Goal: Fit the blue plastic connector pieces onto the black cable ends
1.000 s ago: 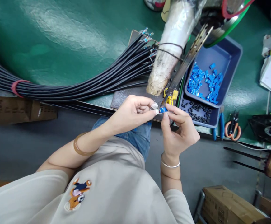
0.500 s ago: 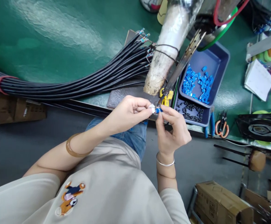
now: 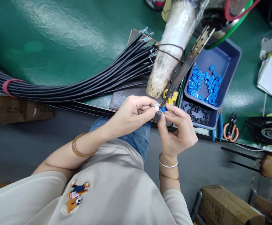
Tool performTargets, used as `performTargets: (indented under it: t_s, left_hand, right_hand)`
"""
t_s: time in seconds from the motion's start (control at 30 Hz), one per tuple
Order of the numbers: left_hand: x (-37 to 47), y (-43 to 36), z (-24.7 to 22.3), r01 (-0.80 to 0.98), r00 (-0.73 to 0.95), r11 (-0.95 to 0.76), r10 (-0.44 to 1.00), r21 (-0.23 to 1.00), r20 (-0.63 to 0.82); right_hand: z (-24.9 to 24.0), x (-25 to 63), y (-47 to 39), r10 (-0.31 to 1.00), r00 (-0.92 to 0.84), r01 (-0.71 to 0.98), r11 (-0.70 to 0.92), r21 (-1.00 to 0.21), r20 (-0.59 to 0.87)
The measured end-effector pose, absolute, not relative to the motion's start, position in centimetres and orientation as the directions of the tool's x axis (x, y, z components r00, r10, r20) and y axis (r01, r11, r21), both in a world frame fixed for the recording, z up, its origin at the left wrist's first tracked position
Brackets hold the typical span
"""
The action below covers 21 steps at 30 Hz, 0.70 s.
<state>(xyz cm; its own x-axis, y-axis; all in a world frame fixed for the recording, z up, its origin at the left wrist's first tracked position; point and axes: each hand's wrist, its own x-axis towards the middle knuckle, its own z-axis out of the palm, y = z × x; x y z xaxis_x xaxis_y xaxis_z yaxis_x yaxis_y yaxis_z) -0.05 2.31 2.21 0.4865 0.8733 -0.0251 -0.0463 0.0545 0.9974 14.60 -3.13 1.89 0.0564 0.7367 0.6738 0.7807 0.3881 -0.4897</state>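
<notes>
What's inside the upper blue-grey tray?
Small blue pieces lie scattered in the tray. The green-rimmed object covers its far left corner, so anything there can't be seen.

Has a big green table [image 3: 56, 67] across the top, with a long white shine [image 3: 65, 29] on it. Has a plain gray floor [image 3: 16, 140] down below. Shows brown cardboard [image 3: 7, 109] at the far left, just under the table's edge. Has a big brown box [image 3: 229, 204] at the bottom right, next to a gray metal bar [image 3: 197, 201]. Near the right edge, shows a round brown thing [image 3: 270, 165], maybe a seat, but too blurry to tell.
</notes>
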Motion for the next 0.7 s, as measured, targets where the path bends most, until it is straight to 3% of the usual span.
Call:
performTargets:
  t_s: [0.4, 0.53, 0.63, 0.7]
  left_hand:
    - [-0.5, 2.3, 2.3, 0.033, 0.534, 0.076, 0.842, 0.997, -0.082]
    - [-0.6, 2.0, 2.6, 0.034, 0.56, 0.059, 0.826, 0.998, -0.068]
    - [-1.3, 1.4, 2.4, 0.087, 0.706, -0.041, 0.708, 0.995, -0.033]
    - [-2.0, 1.0, 2.0, 0.128, 0.854, -0.154, 0.52, 0.98, -0.029]
  right_hand:
    - [1.7, 14.4, -3.6, 0.715, 0.024, 0.816, 0.39, -0.427, 0.699]
    - [2.0, 14.7, -3.8, 0.747, 0.089, 0.762, 0.374, -0.528, 0.658]
    - [2.2, 15.3, -4.1, 0.758, 0.207, 0.686, 0.338, -0.644, 0.618]
    - [2.4, 15.7, -4.3, 0.736, 0.287, 0.647, 0.323, -0.691, 0.613]
